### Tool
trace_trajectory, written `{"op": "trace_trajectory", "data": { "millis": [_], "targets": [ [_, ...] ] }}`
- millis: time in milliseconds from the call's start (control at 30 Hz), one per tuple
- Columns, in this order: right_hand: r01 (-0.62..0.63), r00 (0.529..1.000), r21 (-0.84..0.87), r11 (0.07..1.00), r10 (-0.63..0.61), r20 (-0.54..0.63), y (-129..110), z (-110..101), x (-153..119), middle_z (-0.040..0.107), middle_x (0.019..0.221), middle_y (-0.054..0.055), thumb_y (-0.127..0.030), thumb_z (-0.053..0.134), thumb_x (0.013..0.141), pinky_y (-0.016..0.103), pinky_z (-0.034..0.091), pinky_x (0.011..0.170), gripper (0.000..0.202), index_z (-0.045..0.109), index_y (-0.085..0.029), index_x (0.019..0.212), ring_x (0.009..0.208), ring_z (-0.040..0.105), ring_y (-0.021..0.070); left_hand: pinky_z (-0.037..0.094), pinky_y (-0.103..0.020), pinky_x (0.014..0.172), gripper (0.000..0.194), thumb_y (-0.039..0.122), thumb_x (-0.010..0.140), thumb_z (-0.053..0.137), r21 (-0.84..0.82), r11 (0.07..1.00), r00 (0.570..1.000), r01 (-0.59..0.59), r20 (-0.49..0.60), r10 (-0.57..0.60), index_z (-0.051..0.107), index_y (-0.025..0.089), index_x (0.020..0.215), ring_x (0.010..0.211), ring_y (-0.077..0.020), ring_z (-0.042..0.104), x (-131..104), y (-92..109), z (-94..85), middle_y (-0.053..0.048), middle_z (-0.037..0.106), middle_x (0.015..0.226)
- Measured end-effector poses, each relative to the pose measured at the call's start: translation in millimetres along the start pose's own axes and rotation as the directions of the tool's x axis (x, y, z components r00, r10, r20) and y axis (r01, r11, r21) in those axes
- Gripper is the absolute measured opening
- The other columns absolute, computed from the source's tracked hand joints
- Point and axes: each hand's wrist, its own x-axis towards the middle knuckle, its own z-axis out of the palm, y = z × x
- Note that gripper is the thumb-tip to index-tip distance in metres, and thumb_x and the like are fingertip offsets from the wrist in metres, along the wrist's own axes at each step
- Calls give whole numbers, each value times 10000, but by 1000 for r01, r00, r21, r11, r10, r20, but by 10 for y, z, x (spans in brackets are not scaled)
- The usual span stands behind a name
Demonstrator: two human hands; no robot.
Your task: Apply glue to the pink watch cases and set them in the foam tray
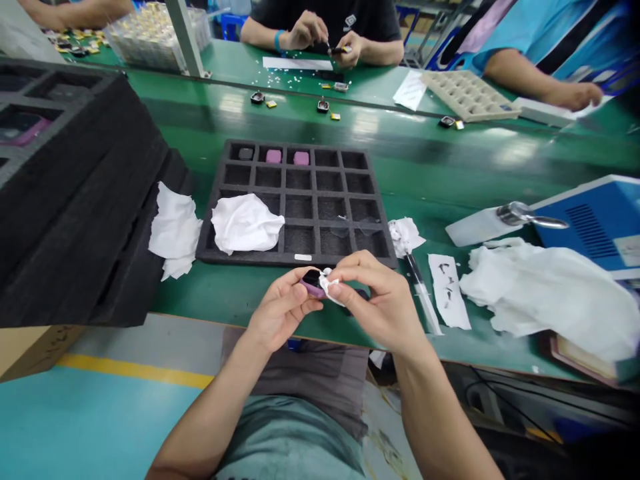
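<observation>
Near the table's front edge, my left hand (285, 305) grips a small purple device (313, 283) with a dark face. My right hand (377, 297) pinches a crumpled white wipe (330, 287) against the device's right side. Just beyond both hands lies a black foam tray (300, 256) with square compartments. Its back row holds one dark piece (245, 154) and two purple pieces (273, 157). A white cloth (247, 223) covers some compartments at the tray's front left. A dark object behind my right hand's fingers is mostly hidden.
Stacked black foam trays (85, 200) stand at left beside a white cloth (175, 230). At right are a pen-like tool (423, 293), a paper strip (450, 291), a white bottle (477, 227), a large white cloth (555, 287) and a blue box (590, 220). People work across the table.
</observation>
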Motion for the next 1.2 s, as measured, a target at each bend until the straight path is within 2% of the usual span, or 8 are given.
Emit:
{"op": "trace_trajectory", "data": {
  "millis": [100,233,433,533,633,767,1000,1200],
  "targets": [
    [47,998,-48,998,-45,47,-30,-35,-3,710,870,11,-162,731,915,321,507,755,94,773,-241,943,850,626,151,605,-199,734,501,297,664,987,0,1000,1000,-13,18,13,747,118,1067,714,-111,728,2,-5,-10,-18,778,833],
    [10,999,-102,995,-5,51,-26,-70,-14,714,859,9,-156,729,913,320,513,750,96,770,-241,931,838,628,152,629,-216,740,528,302,647,996,7,1000,1000,6,-7,-6,738,120,1070,718,-121,747,2,-13,-21,-28,792,860],
    [108,992,-156,982,-95,87,-118,-2,16,722,864,30,-142,725,913,332,524,764,98,774,-216,954,852,625,157,624,-226,777,499,272,624,1006,29,1000,1000,-9,-5,9,734,136,1020,744,-113,740,-8,-13,14,-9,777,855],
    [86,994,-161,983,-73,86,-133,-6,-19,738,857,25,-139,726,911,327,532,736,97,764,-219,951,826,640,152,609,-227,774,493,266,625,1002,18,1000,1000,-11,-12,11,733,140,1019,738,-110,723,-11,-15,18,-6,763,848],
    [53,996,-171,984,-41,73,-112,-49,-95,751,836,14,-128,725,904,327,536,709,109,753,-230,930,799,651,151,605,-233,772,503,288,634,996,32,999,1000,-12,-5,12,736,136,1037,774,-121,720,-7,-16,12,-43,778,933],
    [98,994,-242,965,-83,69,-109,-81,-139,764,812,11,-100,721,883,356,529,702,140,752,-233,910,765,649,159,592,-214,704,483,299,644,987,84,996,1000,-30,-4,31,736,133,1023,804,-123,716,9,-27,18,-103,782,1136],
    [203,979,-384,901,-175,106,-161,-41,-28,777,807,34,-121,708,880,395,502,697,106,764,-210,895,760,654,186,560,-235,772,474,202,578,1006,128,987,995,-95,-31,100,726,143,957,807,-130,715,56,-84,45,-64,802,972],
    [188,982,-458,869,-160,98,-153,-90,-70,761,746,11,-115,704,857,387,483,677,125,752,-229,845,703,641,177,554,-275,820,440,163,617,978,152,983,994,-102,-13,105,725,137,975,827,-142,721,67,-99,38,-89,799,1070]
  ]
}}
